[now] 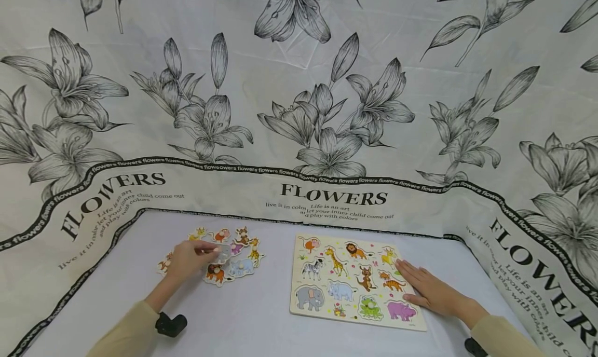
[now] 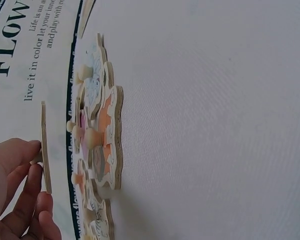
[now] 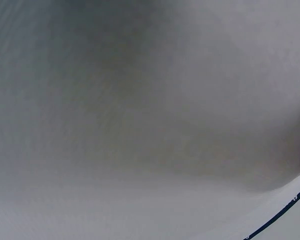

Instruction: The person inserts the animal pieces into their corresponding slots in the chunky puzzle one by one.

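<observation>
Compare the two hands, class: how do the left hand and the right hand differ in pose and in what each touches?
The left hand has curled fingers pinching a piece; the right hand has straight fingers and pinches nothing. The left hand is raised over the loose pieces; the right hand rests on the right side of the board. Both are bare and come out of tan sleeves.

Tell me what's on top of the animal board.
The right hand rests on one edge of the board, which pictures a lion, a zebra and more. Whatever the hand covers can't be seen.
</observation>
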The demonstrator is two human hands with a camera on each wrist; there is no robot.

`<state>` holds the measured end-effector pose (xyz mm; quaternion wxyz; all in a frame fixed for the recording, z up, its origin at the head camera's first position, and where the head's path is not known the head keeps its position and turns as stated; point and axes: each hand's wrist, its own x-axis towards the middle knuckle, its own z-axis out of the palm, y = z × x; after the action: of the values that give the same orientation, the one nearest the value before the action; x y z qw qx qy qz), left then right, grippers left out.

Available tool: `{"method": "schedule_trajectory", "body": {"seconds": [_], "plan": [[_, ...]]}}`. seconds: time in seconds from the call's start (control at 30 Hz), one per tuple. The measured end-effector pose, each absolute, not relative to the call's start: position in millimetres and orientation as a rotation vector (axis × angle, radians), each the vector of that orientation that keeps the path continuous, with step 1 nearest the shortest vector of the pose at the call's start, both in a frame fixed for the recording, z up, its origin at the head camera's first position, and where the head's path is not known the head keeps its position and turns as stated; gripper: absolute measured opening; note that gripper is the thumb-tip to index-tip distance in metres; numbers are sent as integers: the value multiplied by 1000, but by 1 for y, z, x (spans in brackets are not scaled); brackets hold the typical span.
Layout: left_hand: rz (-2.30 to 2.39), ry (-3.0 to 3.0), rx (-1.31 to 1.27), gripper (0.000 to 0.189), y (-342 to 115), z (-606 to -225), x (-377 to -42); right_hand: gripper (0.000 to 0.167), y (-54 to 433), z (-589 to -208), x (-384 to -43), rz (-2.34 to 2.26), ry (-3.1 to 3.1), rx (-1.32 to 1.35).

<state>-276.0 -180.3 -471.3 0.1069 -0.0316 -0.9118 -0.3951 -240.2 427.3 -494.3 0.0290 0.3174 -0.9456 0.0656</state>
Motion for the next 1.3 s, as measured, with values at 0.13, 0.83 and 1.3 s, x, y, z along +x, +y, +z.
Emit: {"method": "schedule_trajectory", "body": {"seconds": [0.13, 0.83, 1.3], "plan": [[-1193, -2679, -84, 24, -174, -474, -276, 69, 427, -494, -239, 194, -2907, 979], [-1287, -2612, -144, 16, -136, -475, -269, 69, 426, -493, -240, 187, -2892, 989], [-1287, -2569, -241, 11, -113, -480, -267, 69, 426, -493, -240, 201, -2883, 998]]}}
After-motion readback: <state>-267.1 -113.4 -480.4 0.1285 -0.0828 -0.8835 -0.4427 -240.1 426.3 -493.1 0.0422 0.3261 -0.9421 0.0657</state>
